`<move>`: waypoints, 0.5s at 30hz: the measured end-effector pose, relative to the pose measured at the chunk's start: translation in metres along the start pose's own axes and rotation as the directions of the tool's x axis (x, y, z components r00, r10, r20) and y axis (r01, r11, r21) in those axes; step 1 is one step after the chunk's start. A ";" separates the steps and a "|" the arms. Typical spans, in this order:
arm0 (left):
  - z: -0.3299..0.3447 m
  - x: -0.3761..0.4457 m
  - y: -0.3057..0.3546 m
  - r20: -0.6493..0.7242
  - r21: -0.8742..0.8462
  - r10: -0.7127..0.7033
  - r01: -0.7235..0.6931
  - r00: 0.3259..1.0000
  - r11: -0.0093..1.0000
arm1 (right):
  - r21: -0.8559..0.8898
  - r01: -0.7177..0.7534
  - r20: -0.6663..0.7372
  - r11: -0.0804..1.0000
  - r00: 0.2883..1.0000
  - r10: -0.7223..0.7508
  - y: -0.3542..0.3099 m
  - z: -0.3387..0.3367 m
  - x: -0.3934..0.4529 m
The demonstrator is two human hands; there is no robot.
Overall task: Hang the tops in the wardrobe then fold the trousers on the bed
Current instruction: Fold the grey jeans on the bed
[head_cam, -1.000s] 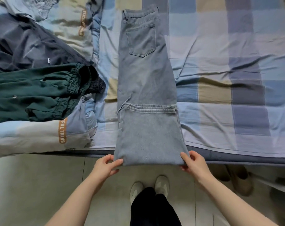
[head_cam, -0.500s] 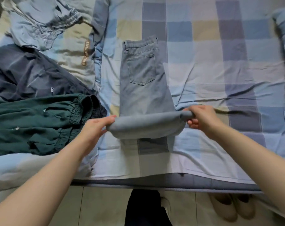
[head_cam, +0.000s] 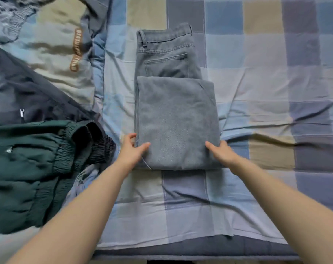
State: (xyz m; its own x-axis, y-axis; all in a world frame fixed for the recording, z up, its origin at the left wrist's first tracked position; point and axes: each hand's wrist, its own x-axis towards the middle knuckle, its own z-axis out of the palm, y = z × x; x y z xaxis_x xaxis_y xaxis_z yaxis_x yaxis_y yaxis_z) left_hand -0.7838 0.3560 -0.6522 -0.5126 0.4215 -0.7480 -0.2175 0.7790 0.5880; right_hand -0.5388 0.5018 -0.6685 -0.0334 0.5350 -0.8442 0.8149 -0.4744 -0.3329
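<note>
Folded grey jeans [head_cam: 176, 121] on a checked bedsheet [head_cam: 257, 92].
Waistband points away, long axis running outward; left hand [head_cam: 132, 151] and right hand [head_cam: 221, 152] rest loosely spread on the near corners.

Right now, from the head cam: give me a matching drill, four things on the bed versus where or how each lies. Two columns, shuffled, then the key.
Things
1. grey jeans
2. dark green trousers
3. left hand
4. right hand

Places or states
A. heaped at the bed's left side, elastic waistband toward the jeans
B. on the near right corner of the folded jeans
C. folded up toward the waistband, back pocket partly showing
D. on the near left corner of the folded jeans

Pairs: 1-C, 2-A, 3-D, 4-B
</note>
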 end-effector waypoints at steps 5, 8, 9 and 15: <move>0.004 -0.003 -0.033 0.071 0.011 0.026 -0.026 0.997 1.000 | 0.043 0.082 -0.113 0.996 0.991 -0.077 0.010 0.016 0.007; 0.000 -0.001 -0.037 0.110 -0.050 0.033 -0.027 0.993 0.998 | 0.067 0.172 -0.109 0.983 0.980 -0.164 -0.001 0.009 0.014; -0.002 -0.003 -0.040 0.123 -0.075 0.026 -0.016 0.992 0.997 | 0.095 0.205 -0.112 0.974 0.975 -0.194 -0.003 0.007 0.016; -0.007 -0.022 -0.066 0.120 -0.200 0.037 -0.012 0.992 0.980 | 0.374 0.259 -0.064 0.891 0.965 -0.253 0.011 0.009 0.003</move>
State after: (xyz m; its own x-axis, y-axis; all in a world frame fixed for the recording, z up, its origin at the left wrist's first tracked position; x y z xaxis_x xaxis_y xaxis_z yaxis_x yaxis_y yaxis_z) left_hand -0.7640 0.2919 -0.6721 -0.4168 0.5026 -0.7574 -0.3727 0.6655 0.6467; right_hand -0.5350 0.4919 -0.6788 -0.2016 0.6814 -0.7036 0.5005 -0.5458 -0.6720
